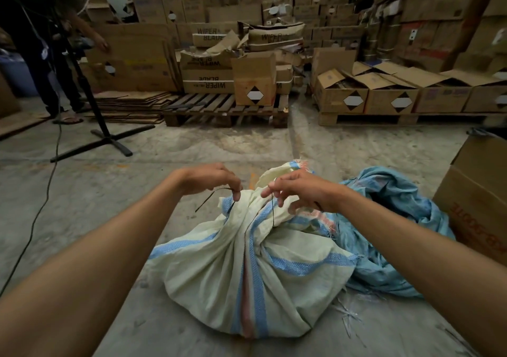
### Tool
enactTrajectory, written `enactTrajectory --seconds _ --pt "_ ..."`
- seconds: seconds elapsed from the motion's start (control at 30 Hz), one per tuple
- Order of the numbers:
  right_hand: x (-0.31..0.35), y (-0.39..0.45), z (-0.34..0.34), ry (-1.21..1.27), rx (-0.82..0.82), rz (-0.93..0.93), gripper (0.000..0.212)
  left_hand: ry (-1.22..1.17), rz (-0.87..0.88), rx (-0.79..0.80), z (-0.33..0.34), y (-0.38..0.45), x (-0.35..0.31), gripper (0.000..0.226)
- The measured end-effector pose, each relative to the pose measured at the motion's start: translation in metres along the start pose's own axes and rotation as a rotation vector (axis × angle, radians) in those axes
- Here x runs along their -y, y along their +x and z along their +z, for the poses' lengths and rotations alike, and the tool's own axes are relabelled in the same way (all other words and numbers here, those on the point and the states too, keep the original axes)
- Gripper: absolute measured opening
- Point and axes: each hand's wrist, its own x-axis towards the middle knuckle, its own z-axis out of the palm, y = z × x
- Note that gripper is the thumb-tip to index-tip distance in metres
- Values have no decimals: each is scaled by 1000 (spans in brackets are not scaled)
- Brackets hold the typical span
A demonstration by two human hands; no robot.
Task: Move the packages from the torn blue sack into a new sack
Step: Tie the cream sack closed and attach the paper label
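Two hands work at the bunched neck of the full white sack [241, 269] on the floor. A thin black tie [211, 198] is pinched by the left hand [211, 177] and right hand [299, 189]. Soft, floppy cloth; probably heavy, best gripped at the neck. The torn blue sack [389, 236] lies just beside, limp.

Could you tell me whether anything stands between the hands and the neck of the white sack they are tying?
Nothing visible does. The left hand pinches one end of the black tie and the right hand holds the other, right over the gathered neck of the white sack. The torn blue sack lies crumpled to the right, apart from the knot.
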Motion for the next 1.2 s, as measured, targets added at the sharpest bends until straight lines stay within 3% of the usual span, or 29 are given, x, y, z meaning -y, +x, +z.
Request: enactTrajectory --seconds 0.13,0.23,0.37,0.5,0.7,0.87,0.97,1.2 --pt "-21 7 7 229 17 -60 26 -379 18 4 6 5 16 30" --pt "-30 12 12 399 48 -112 40 -619 23 -2 13 10 21 28" --pt "-31 20 19 378 26 -156 39 -833 44 -27 21 20 23 42" --pt "-27 29 30 242 -309 -270 20 -747 66 -139 27 29 25 31" --pt "-23 41 45 -36 -599 -517 15 -781 -99 -278 40 39 27 39" --pt "-26 51 48 -258 -530 -519 15 -737 -50 -116 43 40 24 30" --pt "-29 57 46 -329 -585 -469 19 -750 -17 -31 42 39 22 24" --pt "-41 63 44 -281 -607 -306 24 -787 -64 -50 41 40 26 42"
